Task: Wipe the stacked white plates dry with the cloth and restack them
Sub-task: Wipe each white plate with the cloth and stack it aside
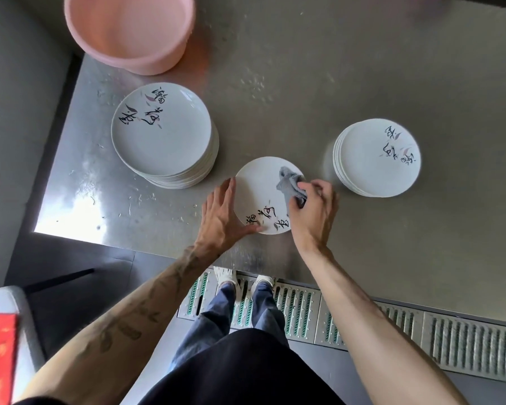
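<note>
Right grip (313,211) clutches the gray cloth (289,182) against one plate (257,185) on the tabletop (304,83); left grip (219,211), fingers straight, steadies its rim. Left of them a tall stack (161,130), right a shorter stack (377,156): midway, I judge, though which is dried I cannot tell.

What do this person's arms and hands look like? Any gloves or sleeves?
No gloves: the left hand and right hand are bare, with no rings or watch showing. Both forearms are uncovered. The left forearm carries dark tattoos; the right forearm shows none.
</note>
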